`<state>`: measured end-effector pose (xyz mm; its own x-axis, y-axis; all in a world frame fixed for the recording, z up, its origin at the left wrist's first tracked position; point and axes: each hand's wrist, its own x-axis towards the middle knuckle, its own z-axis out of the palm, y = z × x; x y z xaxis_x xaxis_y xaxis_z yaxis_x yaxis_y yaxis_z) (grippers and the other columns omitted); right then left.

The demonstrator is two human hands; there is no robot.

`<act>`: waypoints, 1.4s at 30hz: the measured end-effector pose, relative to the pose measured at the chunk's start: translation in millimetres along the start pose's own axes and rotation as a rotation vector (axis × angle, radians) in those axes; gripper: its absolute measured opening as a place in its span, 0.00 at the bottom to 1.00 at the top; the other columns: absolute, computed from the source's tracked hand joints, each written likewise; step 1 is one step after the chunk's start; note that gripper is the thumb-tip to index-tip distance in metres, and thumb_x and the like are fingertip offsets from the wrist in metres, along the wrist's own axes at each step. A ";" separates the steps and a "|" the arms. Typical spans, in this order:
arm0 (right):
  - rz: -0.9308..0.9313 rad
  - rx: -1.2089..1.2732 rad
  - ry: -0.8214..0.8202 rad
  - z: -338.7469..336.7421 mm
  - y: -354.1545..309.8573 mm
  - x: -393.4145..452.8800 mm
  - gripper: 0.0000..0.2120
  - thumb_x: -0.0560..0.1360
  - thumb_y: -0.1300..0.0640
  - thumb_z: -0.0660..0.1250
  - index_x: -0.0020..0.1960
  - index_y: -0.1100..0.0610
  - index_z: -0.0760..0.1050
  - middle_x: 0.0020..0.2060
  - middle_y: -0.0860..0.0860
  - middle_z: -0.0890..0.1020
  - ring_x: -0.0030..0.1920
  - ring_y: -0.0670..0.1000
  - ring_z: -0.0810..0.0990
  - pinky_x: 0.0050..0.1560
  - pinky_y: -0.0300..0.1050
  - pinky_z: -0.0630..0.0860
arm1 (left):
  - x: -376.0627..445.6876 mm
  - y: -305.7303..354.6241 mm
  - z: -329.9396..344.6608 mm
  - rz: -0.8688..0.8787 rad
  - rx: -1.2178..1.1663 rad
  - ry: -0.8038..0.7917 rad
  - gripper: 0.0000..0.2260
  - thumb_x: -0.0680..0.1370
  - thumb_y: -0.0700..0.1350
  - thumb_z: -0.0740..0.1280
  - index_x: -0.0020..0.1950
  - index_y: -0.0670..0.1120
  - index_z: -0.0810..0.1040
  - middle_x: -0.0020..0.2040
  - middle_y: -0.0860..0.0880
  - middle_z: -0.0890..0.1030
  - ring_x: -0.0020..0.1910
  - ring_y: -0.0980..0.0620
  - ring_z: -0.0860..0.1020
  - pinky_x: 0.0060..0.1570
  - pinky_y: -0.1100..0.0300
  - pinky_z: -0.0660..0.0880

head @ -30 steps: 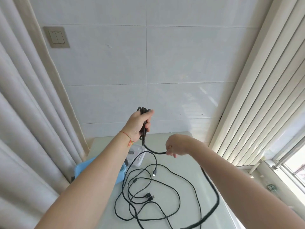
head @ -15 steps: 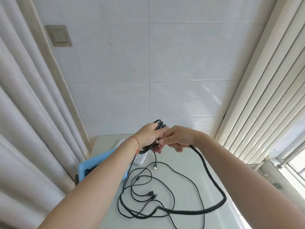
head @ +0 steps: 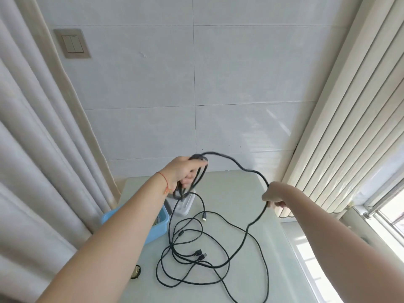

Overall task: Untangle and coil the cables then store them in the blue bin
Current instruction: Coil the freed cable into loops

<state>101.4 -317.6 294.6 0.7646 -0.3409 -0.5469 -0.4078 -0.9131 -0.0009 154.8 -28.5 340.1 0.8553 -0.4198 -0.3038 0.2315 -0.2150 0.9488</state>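
Honestly, with my left hand (head: pixel 182 173) gripping the half-wound coil of thick black cable (head: pixel 229 159) and my right hand (head: pixel 274 196) pinching its slack above the pale worktop (head: pixel 240 197), I worry the trailing length snags the thin black cables (head: pixel 185 241) beside the blue plastic bin (head: pixel 160 226).

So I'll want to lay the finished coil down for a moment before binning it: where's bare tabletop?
Bare table shows at the back, between the white box and the right hand, and along the right edge past the outermost cable loop. The middle and front are crowded with loose cables; the blue bin fills the left edge.
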 end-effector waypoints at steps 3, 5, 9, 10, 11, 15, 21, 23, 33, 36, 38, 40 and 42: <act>-0.011 0.257 -0.182 9.1 -11.8 -2.7 0.16 0.79 0.57 0.55 0.41 0.60 0.79 0.25 0.53 0.74 0.24 0.52 0.69 0.28 0.38 0.66 | 8.3 -2.9 7.5 -0.054 -0.394 0.105 0.20 0.80 0.53 0.64 0.32 0.51 0.60 0.21 0.54 0.60 0.17 0.56 0.57 0.22 0.64 0.55; -0.067 0.616 -0.308 10.2 -19.5 0.6 0.19 0.83 0.54 0.54 0.43 0.62 0.77 0.24 0.54 0.77 0.23 0.51 0.74 0.27 0.38 0.70 | 12.2 -7.3 11.9 -0.092 -0.499 0.155 0.19 0.80 0.53 0.63 0.33 0.51 0.61 0.21 0.54 0.60 0.17 0.56 0.57 0.22 0.66 0.55; -0.314 1.094 -0.356 -25.0 -35.4 -20.2 0.24 0.83 0.43 0.57 0.41 0.61 0.76 0.25 0.55 0.78 0.23 0.52 0.76 0.25 0.39 0.72 | 11.4 -19.4 17.3 -0.125 -0.301 0.199 0.15 0.79 0.48 0.64 0.33 0.48 0.67 0.25 0.51 0.66 0.18 0.54 0.59 0.22 0.67 0.58; -0.387 1.174 -0.318 -38.5 -40.2 -28.9 0.24 0.82 0.43 0.58 0.38 0.60 0.75 0.23 0.54 0.75 0.21 0.51 0.73 0.24 0.38 0.69 | 11.6 -21.4 19.0 -0.121 -0.224 0.181 0.13 0.78 0.47 0.64 0.34 0.47 0.70 0.28 0.48 0.71 0.18 0.54 0.61 0.21 0.67 0.59; -0.456 1.281 -0.271 -51.5 -45.3 -36.0 0.23 0.81 0.43 0.60 0.37 0.59 0.74 0.21 0.53 0.72 0.20 0.50 0.69 0.23 0.37 0.66 | 11.0 -22.5 21.5 -0.115 -0.170 0.128 0.12 0.78 0.47 0.65 0.35 0.45 0.73 0.32 0.46 0.77 0.18 0.53 0.62 0.21 0.66 0.60; -0.622 1.810 -0.082 -95.1 -58.4 -43.2 0.13 0.82 0.54 0.61 0.41 0.59 0.73 0.22 0.50 0.73 0.22 0.46 0.70 0.24 0.35 0.70 | 3.8 -24.5 30.8 -0.152 -0.110 -0.316 0.12 0.82 0.50 0.62 0.42 0.45 0.77 0.55 0.41 0.83 0.17 0.56 0.62 0.22 0.62 0.57; -0.424 1.872 0.105 -108.3 -49.2 -23.4 0.13 0.84 0.57 0.56 0.44 0.60 0.72 0.29 0.51 0.73 0.24 0.47 0.70 0.24 0.35 0.69 | 2.7 -24.7 31.1 -0.062 0.247 -0.405 0.07 0.81 0.45 0.63 0.50 0.41 0.71 0.50 0.41 0.85 0.19 0.56 0.63 0.21 0.64 0.62; -0.389 1.866 0.127 -109.6 -51.0 -24.1 0.11 0.85 0.60 0.53 0.48 0.63 0.71 0.33 0.55 0.79 0.28 0.50 0.77 0.26 0.37 0.75 | 4.6 -25.9 27.6 -0.045 0.314 -0.388 0.08 0.81 0.44 0.64 0.53 0.39 0.70 0.48 0.43 0.85 0.19 0.56 0.64 0.22 0.64 0.62; -0.498 1.048 0.130 -54.4 -87.8 -57.6 0.06 0.77 0.65 0.61 0.51 0.61 0.76 0.40 0.55 0.81 0.29 0.51 0.78 0.27 0.42 0.71 | 31.9 9.0 35.5 0.031 -0.490 0.199 0.07 0.80 0.45 0.66 0.44 0.45 0.75 0.36 0.51 0.83 0.21 0.57 0.69 0.19 0.66 0.63; -0.624 0.706 -0.227 -18.4 -86.8 -47.4 0.22 0.76 0.64 0.64 0.69 0.54 0.67 0.57 0.55 0.80 0.39 0.50 0.83 0.35 0.42 0.77 | 32.8 21.8 31.5 0.110 -0.653 0.203 0.06 0.80 0.45 0.66 0.44 0.46 0.73 0.35 0.50 0.83 0.22 0.57 0.70 0.18 0.66 0.63; -0.676 0.605 -0.333 -6.1 -85.2 -41.0 0.29 0.76 0.61 0.68 0.73 0.48 0.62 0.58 0.56 0.80 0.41 0.51 0.84 0.39 0.44 0.79 | 32.1 23.9 30.3 0.128 -0.686 0.231 0.07 0.80 0.44 0.66 0.43 0.46 0.73 0.34 0.50 0.82 0.22 0.56 0.69 0.19 0.66 0.63; -0.651 0.577 -0.206 -11.0 -83.5 -39.4 0.28 0.75 0.60 0.70 0.72 0.51 0.64 0.51 0.56 0.83 0.39 0.52 0.84 0.39 0.45 0.79 | 32.1 20.2 30.3 0.136 -0.697 0.276 0.08 0.80 0.44 0.66 0.42 0.45 0.74 0.33 0.51 0.81 0.22 0.56 0.68 0.20 0.65 0.64; -0.642 0.518 -0.113 -23.1 -80.7 -41.6 0.26 0.74 0.60 0.72 0.69 0.52 0.65 0.44 0.56 0.85 0.35 0.52 0.82 0.37 0.44 0.79 | 33.4 14.4 27.4 0.169 -0.653 0.373 0.08 0.79 0.43 0.66 0.41 0.44 0.75 0.34 0.49 0.81 0.21 0.54 0.67 0.20 0.65 0.64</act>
<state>114.1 -234.9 336.8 0.8834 0.2606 -0.3895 -0.1087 -0.6946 -0.7112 174.0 -69.8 341.2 0.9763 -0.0507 -0.2104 0.2111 0.4381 0.8738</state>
